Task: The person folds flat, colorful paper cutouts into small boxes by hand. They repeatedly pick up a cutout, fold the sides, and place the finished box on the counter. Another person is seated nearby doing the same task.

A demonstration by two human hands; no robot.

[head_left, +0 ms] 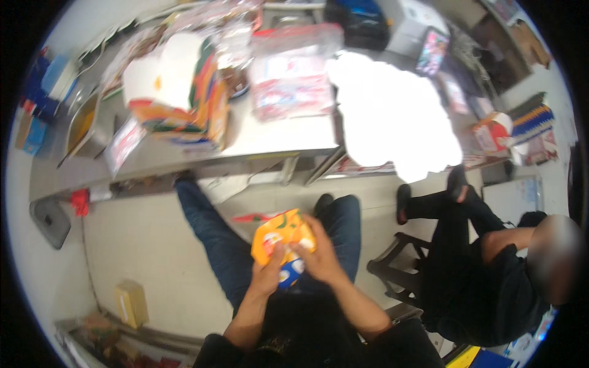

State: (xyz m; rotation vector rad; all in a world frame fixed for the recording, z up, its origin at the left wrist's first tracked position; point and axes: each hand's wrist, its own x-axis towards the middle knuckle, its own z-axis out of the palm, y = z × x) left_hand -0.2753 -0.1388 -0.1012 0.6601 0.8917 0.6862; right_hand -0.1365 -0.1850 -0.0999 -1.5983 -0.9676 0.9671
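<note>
Over my lap, I grip a yellow-orange printed packet (283, 232) with a blue lower part. My left hand (267, 276) is closed on its lower left side, the thumb pressed on its front. My right hand (320, 259) is closed round its right side, its fingers partly hidden behind the packet. Just beyond the packet, a red and white piece (251, 217) shows close to my knees; what it is I cannot make out.
Across the table (257, 140) stand a stack of orange and green printed packets (208, 113), a clear bag of pink packets (291, 80) and a metal tray (92, 126). A person (485, 294) sits at right beside a dark stool (399, 264). A yellow box (130, 303) stands at lower left.
</note>
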